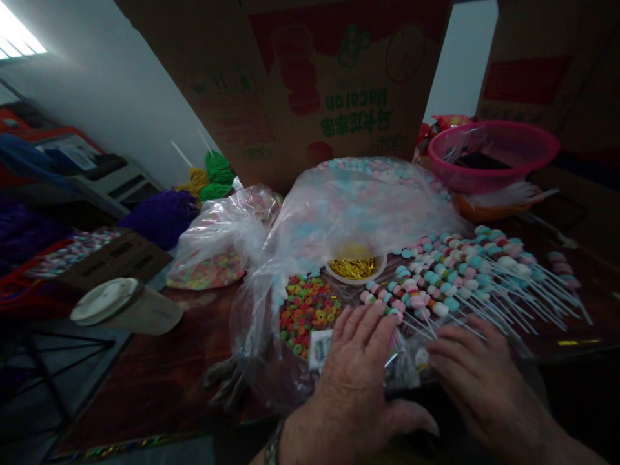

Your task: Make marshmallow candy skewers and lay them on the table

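Note:
My left hand (356, 381) lies flat with its fingers stretched out, beside a small white card (319, 346) and the near end of some candy skewers. To its right, my right hand (479, 374) is spread over the near ends of the white sticks, palm down. Many pink, blue and white candy skewers (438, 278) lie in a loose pile ahead of both hands. Colourful ring-shaped pieces (307, 313) sit in clear plastic (252, 336) to the left. A bowl (382, 266) of gold twist ties (352, 267) stands beyond. Small items under my fingers are partly hidden.
A large clear bag (358, 200) of pastel candies fills the back, before a cardboard box (290, 77). At the left are a tied bag (208, 258) and a lidded cup (128, 307) near the table edge. A pink basket (533, 145) stands back right.

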Demonstrator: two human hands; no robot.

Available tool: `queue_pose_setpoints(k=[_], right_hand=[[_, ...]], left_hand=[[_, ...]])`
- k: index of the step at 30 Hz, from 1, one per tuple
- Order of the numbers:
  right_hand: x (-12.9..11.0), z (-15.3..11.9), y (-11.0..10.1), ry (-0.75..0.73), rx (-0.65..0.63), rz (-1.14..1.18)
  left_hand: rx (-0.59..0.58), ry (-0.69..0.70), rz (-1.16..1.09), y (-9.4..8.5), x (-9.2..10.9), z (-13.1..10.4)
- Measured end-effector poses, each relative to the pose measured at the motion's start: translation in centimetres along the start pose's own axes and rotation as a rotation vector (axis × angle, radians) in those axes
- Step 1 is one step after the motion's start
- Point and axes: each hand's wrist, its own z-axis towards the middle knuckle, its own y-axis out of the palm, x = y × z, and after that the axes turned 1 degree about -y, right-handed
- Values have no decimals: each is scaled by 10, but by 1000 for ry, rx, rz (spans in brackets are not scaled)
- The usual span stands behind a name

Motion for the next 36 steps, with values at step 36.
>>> queue_pose_setpoints(k=[36], right_hand=[[68,4,54,516,-381,-254]], left_hand=[[160,-217,-391,2,-40,-29]])
